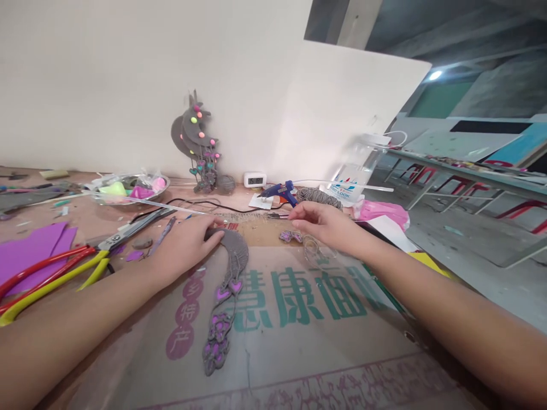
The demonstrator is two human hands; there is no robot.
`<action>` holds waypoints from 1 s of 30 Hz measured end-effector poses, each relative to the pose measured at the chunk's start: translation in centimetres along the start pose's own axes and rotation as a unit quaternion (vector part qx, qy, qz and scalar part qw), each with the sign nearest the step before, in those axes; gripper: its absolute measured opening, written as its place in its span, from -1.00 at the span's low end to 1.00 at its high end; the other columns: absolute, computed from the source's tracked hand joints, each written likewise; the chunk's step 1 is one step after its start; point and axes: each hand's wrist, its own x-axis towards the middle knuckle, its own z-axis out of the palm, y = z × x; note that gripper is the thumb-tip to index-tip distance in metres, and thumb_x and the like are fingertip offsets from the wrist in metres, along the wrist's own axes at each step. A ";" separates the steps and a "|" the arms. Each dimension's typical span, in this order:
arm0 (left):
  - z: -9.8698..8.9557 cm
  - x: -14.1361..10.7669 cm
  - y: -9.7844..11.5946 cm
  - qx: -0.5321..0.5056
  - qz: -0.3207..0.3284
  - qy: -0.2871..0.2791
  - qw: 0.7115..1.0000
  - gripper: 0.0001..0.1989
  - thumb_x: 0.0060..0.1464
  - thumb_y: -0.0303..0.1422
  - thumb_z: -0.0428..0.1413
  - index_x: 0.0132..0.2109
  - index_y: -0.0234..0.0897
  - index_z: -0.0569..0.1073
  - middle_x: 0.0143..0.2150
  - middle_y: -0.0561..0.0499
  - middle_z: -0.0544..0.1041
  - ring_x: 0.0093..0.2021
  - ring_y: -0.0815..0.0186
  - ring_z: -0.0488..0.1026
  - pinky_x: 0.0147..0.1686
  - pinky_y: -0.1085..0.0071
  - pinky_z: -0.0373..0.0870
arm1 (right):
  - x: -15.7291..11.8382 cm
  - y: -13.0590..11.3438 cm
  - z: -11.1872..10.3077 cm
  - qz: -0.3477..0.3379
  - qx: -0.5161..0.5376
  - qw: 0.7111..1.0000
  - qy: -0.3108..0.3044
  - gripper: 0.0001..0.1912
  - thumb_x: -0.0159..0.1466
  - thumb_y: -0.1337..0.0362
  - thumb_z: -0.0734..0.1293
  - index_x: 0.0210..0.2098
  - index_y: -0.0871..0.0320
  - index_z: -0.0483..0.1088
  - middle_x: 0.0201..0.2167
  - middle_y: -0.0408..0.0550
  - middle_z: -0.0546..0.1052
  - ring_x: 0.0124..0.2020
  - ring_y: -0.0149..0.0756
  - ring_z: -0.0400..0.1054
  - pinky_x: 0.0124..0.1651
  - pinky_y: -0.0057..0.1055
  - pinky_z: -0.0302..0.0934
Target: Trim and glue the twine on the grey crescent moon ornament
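Note:
My left hand (192,245) grips the upper end of a grey felt crescent (236,250), thumb on top. Strings of purple hearts and grey-edged purple flowers (217,336) hang from the crescent and lie on the printed sheet. To the right, my right hand (314,222) has its fingertips pinched together beside some thin dark pointed pieces (277,216); what is between the fingers is too small to make out. Below that hand lie a small grey-and-purple piece (290,236) and a loop of clear line (314,250).
A blue glue gun (280,191), grey yarn (318,197), a clock (254,180) and a plastic bottle (352,176) stand at the back. Left are red-and-yellow-handled snips (96,250), purple sheets (36,250) and a bowl (160,188). A decorated grey crescent (194,134) leans on the wall.

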 end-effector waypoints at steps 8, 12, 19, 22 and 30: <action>0.5 0.0 -0.1 0.000 0.012 0.002 1.000 -0.72 0.15 -0.21 -0.08 -0.15 -0.23 0.45 -0.20 -0.06 0.52 -0.13 0.14 0.42 -0.11 0.25 0.29 | 0.0 2.0 0.3 -0.040 -0.248 0.966 -0.061 -0.73 0.14 0.23 0.35 -0.16 0.10 0.44 -0.22 -0.01 0.50 -0.19 -0.17 0.33 -0.21 -0.35 0.12; 0.7 0.0 -0.4 -0.011 0.019 0.013 1.000 -0.72 0.14 -0.22 -0.06 -0.17 -0.23 0.46 -0.18 -0.07 0.51 -0.11 0.13 0.41 -0.05 0.20 0.27 | 0.1 1.7 1.2 -0.015 -0.237 0.970 -0.052 -0.92 0.16 0.33 0.30 -0.42 0.15 0.45 -0.39 -0.04 0.50 -0.32 -0.25 0.33 -0.30 -0.39 0.08; 1.0 0.0 -0.5 -0.006 0.021 0.036 0.999 -0.76 0.13 -0.24 -0.03 -0.14 -0.20 0.45 -0.11 -0.07 0.49 -0.05 0.12 0.40 0.00 0.15 0.25 | 0.0 1.5 0.8 -0.004 -0.197 0.980 -0.033 -0.90 0.19 0.31 0.25 -0.44 0.14 0.36 -0.46 -0.12 0.47 -0.43 -0.35 0.31 -0.40 -0.46 0.07; 1.2 0.1 -0.6 0.008 0.026 0.048 0.998 -0.76 0.13 -0.25 -0.03 -0.15 -0.20 0.46 -0.02 -0.10 0.44 -0.01 0.11 0.37 0.01 0.13 0.24 | 0.1 1.6 0.5 0.004 -0.110 0.993 -0.039 -0.91 0.21 0.32 0.18 -0.40 0.14 0.30 -0.47 -0.15 0.44 -0.45 -0.38 0.29 -0.39 -0.47 0.09; 1.5 0.0 -0.8 0.016 0.034 0.053 0.998 -0.77 0.12 -0.27 -0.01 -0.13 -0.19 0.46 0.05 -0.09 0.40 0.04 0.10 0.35 0.03 0.13 0.25 | 0.6 1.3 0.8 0.044 0.094 0.994 -0.043 -0.84 0.17 0.22 0.23 -0.30 0.17 0.28 -0.51 -0.22 0.30 -0.50 -0.44 0.21 -0.42 -0.49 0.07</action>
